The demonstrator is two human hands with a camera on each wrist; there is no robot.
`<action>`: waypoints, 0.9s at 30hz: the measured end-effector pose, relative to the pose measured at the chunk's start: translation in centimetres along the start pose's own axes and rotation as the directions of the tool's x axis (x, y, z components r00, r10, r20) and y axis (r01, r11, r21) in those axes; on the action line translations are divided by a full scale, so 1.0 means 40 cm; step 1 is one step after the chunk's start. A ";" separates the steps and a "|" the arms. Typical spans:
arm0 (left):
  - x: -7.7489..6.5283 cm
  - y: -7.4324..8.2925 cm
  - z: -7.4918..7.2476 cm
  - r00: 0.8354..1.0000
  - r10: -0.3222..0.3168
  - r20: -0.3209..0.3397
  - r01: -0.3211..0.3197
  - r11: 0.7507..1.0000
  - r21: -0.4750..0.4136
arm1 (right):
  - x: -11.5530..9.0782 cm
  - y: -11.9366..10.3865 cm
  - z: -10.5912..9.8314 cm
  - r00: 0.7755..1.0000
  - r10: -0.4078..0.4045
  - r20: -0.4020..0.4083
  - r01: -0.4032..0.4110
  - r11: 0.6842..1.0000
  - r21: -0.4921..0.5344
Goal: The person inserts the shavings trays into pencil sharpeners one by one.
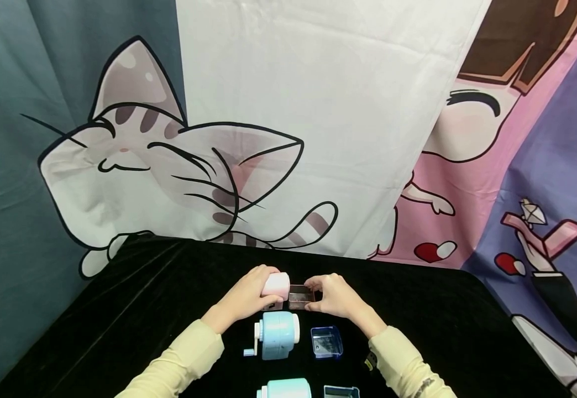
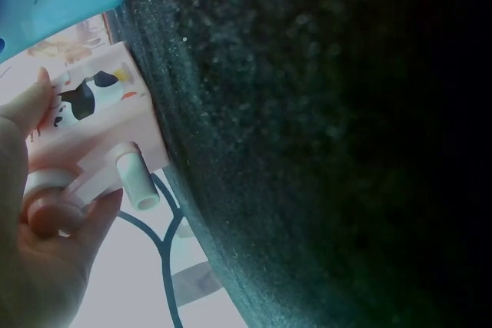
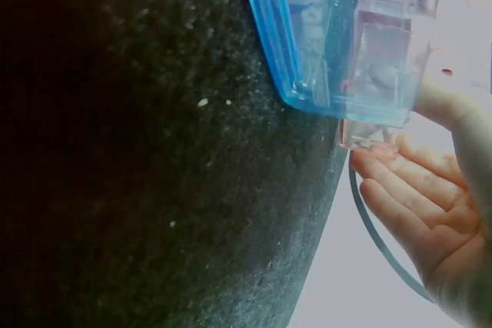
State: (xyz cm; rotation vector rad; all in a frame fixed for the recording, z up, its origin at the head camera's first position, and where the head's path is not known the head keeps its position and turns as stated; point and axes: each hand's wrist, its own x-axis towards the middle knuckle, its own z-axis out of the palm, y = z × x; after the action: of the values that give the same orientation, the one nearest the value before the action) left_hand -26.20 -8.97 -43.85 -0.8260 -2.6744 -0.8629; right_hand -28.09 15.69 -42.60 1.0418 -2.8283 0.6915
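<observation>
My left hand [image 1: 246, 293] grips a pink crank pencil sharpener [image 1: 276, 285] at the back middle of the black-covered table. Up close in the left wrist view, thumb and fingers are spread around its body [image 2: 100, 117], and the crank knob [image 2: 138, 178] points out toward the camera. A clear pink shavings drawer [image 1: 300, 298] lies just right of the sharpener. My right hand [image 1: 337, 296] pinches that drawer at its right end between thumb and fingers. In the right wrist view the pink drawer [image 3: 367, 134] is partly behind a clear blue one.
Nearer to me stands a blue crank sharpener [image 1: 278, 335], with its clear blue drawer [image 1: 326, 342] to the right. A teal sharpener [image 1: 286, 388] and another drawer [image 1: 341, 392] are cut off at the bottom edge. A printed curtain [image 1: 338, 138] hangs behind the table.
</observation>
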 end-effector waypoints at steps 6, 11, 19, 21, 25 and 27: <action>0.001 -0.001 0.001 1.000 -0.004 0.002 0.004 1.000 -0.004 | 0.006 -0.001 0.001 1.000 -0.018 -0.002 0.018 1.000 -0.007; 0.001 -0.002 0.002 1.000 -0.005 0.003 0.005 1.000 0.001 | 0.008 0.000 0.004 1.000 -0.015 0.009 0.015 1.000 -0.004; 0.003 -0.003 0.001 1.000 0.003 0.000 -0.003 1.000 0.005 | 0.018 -0.007 0.007 1.000 -0.019 0.023 0.019 1.000 0.009; 0.003 -0.004 0.001 1.000 0.007 -0.002 -0.007 1.000 0.008 | 0.021 -0.009 0.009 1.000 -0.017 0.026 0.017 1.000 0.019; 0.002 -0.005 0.002 1.000 0.009 -0.006 -0.009 1.000 0.010 | 0.025 -0.012 0.012 0.999 -0.015 0.035 0.014 0.999 0.033; 0.002 -0.006 0.002 1.000 0.009 -0.006 -0.009 1.000 0.010 | 0.026 -0.012 0.014 0.999 -0.013 0.038 0.012 0.999 0.034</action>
State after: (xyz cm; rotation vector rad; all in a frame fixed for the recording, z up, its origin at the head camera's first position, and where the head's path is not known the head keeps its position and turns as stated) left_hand -26.38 -9.04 -44.01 -0.8310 -2.6654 -0.8479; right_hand -28.53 14.48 -42.71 1.0882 -2.8496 0.7278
